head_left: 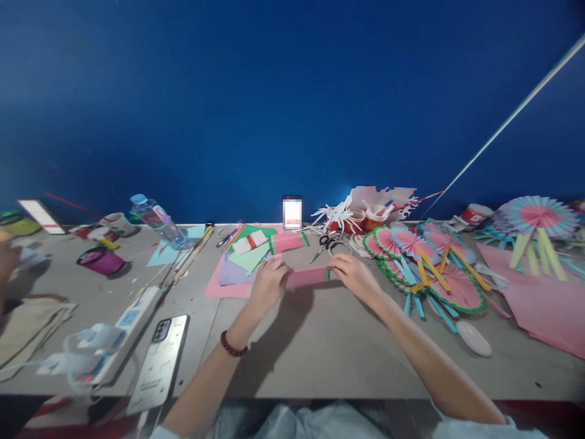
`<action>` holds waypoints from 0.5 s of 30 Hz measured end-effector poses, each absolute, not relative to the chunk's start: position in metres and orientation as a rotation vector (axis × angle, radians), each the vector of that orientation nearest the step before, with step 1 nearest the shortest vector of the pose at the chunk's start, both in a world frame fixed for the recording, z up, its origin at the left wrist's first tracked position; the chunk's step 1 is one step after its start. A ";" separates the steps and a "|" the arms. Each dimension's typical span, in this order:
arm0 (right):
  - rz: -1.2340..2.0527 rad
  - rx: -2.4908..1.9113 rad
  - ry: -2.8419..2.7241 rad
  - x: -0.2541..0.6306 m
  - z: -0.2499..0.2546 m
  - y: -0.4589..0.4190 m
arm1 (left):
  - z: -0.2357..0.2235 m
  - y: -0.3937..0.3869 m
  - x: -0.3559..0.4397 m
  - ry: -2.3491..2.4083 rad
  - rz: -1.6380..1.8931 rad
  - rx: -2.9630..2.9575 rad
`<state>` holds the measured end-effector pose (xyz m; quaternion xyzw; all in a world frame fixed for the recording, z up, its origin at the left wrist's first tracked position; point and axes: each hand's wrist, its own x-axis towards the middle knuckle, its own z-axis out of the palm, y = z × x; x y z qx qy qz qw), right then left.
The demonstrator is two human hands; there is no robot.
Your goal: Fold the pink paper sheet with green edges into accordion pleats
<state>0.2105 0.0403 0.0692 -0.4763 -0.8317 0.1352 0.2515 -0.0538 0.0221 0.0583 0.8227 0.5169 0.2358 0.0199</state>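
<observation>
Both hands work one pleated pink strip [308, 277] at mid-bench, just above the bench [320, 347] top. The left hand [269, 285] pinches its left end, the right hand [351, 274] its right end, fingers closed on the paper, the two hands apart with the strip stretched between them. The strip seems to have a green edge at the right end; the blur hides the folds.

The step in hand looks like folding or pressing a paper pleat, the same kind that makes up the finished fans [425, 262] lying at 3 o'clock of the strip. I judge the pleat is made but not yet fanned or fixed to sticks. A next move would call for keeping both ends pinched so the folds do not spring loose, and for even pressure along the length.

The strip's long axis runs left to right, 9 to 3 o'clock, nearly level, with the right end a touch farther from the person. It lies flat-side up as far as I can tell.

At 12 o'clock of the strip sit scissors [326, 242] and another pleated roll [287, 242]; at 10 o'clock a stack of coloured paper [242, 256]. A phone [159, 363] lies at 8 o'clock, a bottle [158, 221] farther off at 10. A bead bracelet [233, 347] circles the left wrist
</observation>
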 end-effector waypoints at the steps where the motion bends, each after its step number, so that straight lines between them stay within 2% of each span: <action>1: 0.257 -1.276 -2.243 0.211 0.069 0.038 | 0.061 0.021 -0.053 1.641 0.806 2.602; 4: 0.035 -1.219 -2.252 0.214 0.059 0.032 | 0.055 0.015 -0.051 1.707 0.887 2.762; 10: -0.161 -1.010 -2.294 0.218 0.004 0.021 | 0.003 -0.003 -0.051 1.444 0.673 2.996; 15: -0.090 -0.935 -2.310 0.219 -0.022 0.012 | -0.024 -0.010 -0.055 1.435 0.532 2.863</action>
